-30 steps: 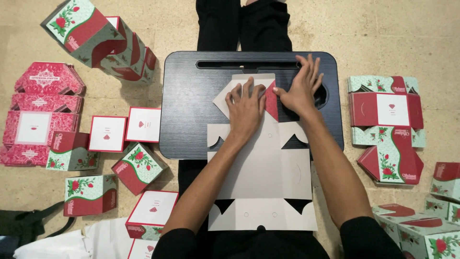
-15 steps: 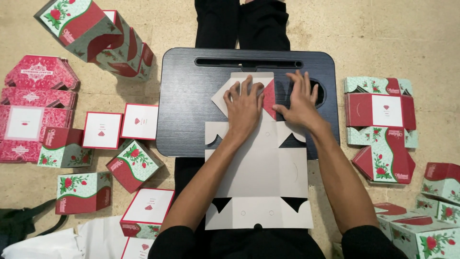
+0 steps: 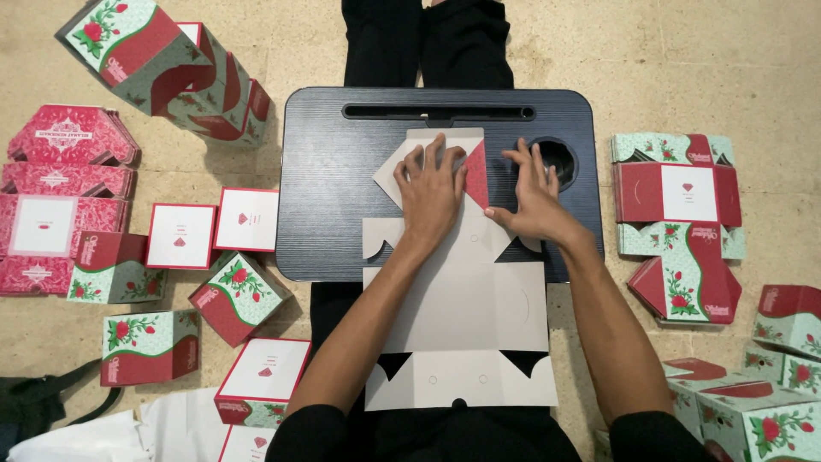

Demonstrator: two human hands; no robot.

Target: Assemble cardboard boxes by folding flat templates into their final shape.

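The black lap tray (image 3: 342,180) has bare surface at 9 o'clock of the left hand (image 3: 432,192); passage there is unobstructed. At 3 o'clock of the right hand (image 3: 534,192), the round cup recess (image 3: 560,158) interrupts the tray. Beyond the tray's 9 o'clock edge, folded boxes (image 3: 239,295) crowd the floor; flat box blanks (image 3: 680,222) occupy 3 o'clock.

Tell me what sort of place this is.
Probably a home or informal floor workspace for folding gift boxes. The person sits on a bare beige floor with a black lap desk over their legs, an unfolded box blank under both hands, and folded rose-printed boxes scattered around.
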